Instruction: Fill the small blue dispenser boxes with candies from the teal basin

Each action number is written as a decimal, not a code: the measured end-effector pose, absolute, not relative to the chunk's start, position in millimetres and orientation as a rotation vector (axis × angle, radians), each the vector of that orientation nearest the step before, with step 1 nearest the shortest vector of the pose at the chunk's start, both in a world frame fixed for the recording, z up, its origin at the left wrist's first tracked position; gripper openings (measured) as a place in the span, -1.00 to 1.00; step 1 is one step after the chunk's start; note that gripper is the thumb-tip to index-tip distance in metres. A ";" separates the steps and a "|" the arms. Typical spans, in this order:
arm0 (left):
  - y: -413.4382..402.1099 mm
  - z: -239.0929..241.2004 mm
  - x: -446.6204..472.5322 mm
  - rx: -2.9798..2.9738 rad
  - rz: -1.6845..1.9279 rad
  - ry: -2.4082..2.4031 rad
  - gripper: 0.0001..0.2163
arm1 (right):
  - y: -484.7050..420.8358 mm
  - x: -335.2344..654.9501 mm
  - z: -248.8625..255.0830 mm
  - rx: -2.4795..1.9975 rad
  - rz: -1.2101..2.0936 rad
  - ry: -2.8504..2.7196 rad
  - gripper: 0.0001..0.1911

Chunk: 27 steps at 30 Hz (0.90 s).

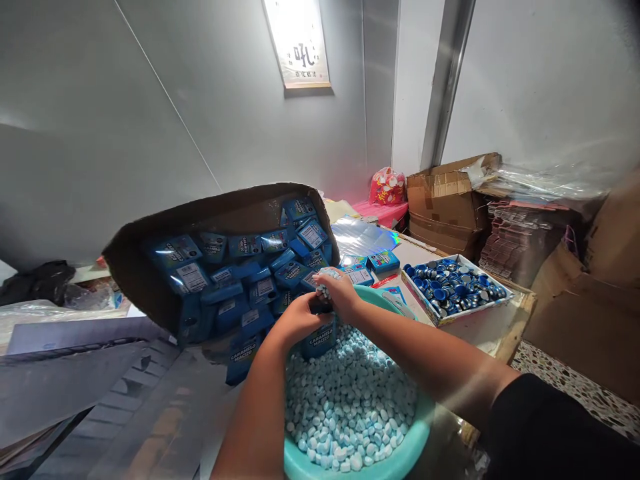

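My left hand [301, 319] is closed around the top of a blue candy tin [320, 340] lettered "CARAMELO MACIZO". The tin stands upright over the candies in a turquoise tub [419, 445]. Pressed close above it, my right hand [340, 293] is cupped round a handful of small candies [328, 273]. The tin's opening is hidden by my hands. Pale blue and white candies [350, 400] fill much of the tub below my forearms. Just beyond my left hand, a tilted cardboard box [135, 230] holds several more blue tins [245, 245].
A shallow tray [435, 320] of blue and silver round caps [455, 283] sits right of the tub. Blue tins [383, 261] and a red pen [384, 281] lie behind the tub. Cardboard boxes [445, 207] stand at the right, flat sheets [100, 413] at the left.
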<state>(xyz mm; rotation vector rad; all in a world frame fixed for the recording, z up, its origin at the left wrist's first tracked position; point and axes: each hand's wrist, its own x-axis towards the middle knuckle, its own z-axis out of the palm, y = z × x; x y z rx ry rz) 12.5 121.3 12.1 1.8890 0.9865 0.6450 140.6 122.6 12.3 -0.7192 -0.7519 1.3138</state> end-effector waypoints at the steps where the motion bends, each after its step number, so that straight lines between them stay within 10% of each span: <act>1: 121.2 12.6 13.0 1.894 0.634 0.964 -0.65 | 122.5 140.3 11.7 -0.726 1.308 -0.762 -0.73; 27: 127.1 5.3 7.8 1.863 0.599 0.988 -0.70 | 119.1 137.8 7.4 -0.737 1.270 -0.812 -0.70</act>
